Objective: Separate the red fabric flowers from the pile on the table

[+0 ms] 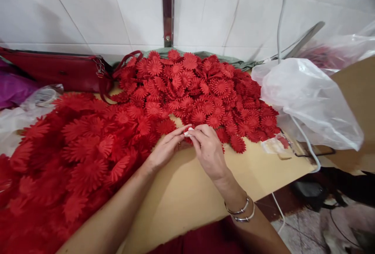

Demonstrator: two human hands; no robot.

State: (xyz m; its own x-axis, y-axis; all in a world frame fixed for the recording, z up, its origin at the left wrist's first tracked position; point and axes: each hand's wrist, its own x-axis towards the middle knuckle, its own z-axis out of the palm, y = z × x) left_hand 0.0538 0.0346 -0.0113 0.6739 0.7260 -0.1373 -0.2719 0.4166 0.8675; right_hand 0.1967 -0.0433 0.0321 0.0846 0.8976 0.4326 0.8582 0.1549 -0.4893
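My left hand and my right hand meet over the table, just in front of the piles. Between their fingertips is a small white piece, pinched from both sides. A bit of red shows beside it, too small to make out. Behind my hands lies a large heap of red flower-shaped pieces. Another heap of larger, looser red flower pieces spreads along the left, beside my left forearm. Two silver bangles circle my right wrist.
A dark red handbag stands at the back left against the tiled wall. White plastic bags and a pale cable lie at the right. The tan table has its edge at the lower right.
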